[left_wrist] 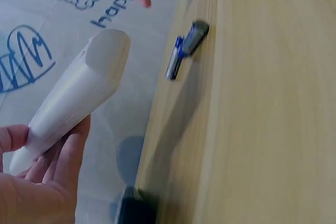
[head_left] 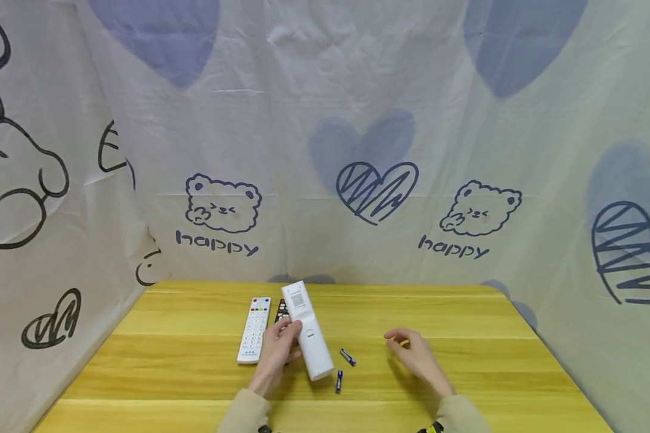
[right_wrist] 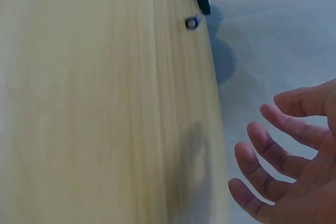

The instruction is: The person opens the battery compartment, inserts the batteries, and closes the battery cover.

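Note:
My left hand [head_left: 279, 350] grips a white remote control [head_left: 310, 334] by its side, tilted above the table with its back, which bears a printed code label, toward the head camera. In the left wrist view the remote [left_wrist: 68, 95] lies between thumb and fingers. Two small batteries rest on the wood to the right of it: one battery [head_left: 348, 357] lies slanted, the other battery [head_left: 339, 382] nearer the front. Over the right part of the table hovers my right hand [head_left: 416, 358], its fingers loosely bent and holding nothing, as the right wrist view of that hand [right_wrist: 294, 156] confirms.
Left of my left hand a second white remote [head_left: 254, 331] lies buttons up. A black remote [head_left: 281, 310] beside it is partly hidden behind the hand and the held remote. Beyond the wooden table [head_left: 439, 307] hangs a printed cloth [head_left: 314, 252], with more cloth at both sides.

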{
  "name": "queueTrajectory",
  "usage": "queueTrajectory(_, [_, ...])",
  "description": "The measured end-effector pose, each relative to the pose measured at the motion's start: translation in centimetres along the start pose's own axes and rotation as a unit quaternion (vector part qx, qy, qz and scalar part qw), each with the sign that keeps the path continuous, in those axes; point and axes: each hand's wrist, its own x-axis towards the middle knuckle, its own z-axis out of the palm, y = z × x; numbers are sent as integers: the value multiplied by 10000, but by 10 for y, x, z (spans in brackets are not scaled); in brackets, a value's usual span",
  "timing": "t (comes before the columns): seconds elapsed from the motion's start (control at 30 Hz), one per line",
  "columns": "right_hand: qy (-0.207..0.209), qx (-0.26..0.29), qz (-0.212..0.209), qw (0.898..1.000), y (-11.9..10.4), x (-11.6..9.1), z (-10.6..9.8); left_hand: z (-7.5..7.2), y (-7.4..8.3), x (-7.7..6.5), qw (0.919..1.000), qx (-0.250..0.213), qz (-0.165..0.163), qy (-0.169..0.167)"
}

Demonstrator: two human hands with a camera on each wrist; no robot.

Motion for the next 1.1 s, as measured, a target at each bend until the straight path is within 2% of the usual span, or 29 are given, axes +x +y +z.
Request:
queueTrajectory(0.1, [-185, 22, -180, 9997, -9, -2, 5, -6, -1, 0, 9999, 82, -76, 101])
queueTrajectory(0.37, [-759, -82, -1171, 9902, -27, -4, 16, -7, -4, -2, 9999, -103, -29, -95])
queueTrajectory(0.7, [-898, 30, -1775, 9800, -49, -6, 35, -6, -4, -1, 9990, -418, 53, -174])
queueTrajectory(0.9, [-823, 207, -2338, 9686, -61, -2, 54, -4, -6, -1, 9981, -518, 103, -320])
queueTrajectory(1.1, [-903, -28, -2479, 9646, -74, 0, 65, -3, -6, 0, 9979, -566, 120, -290])
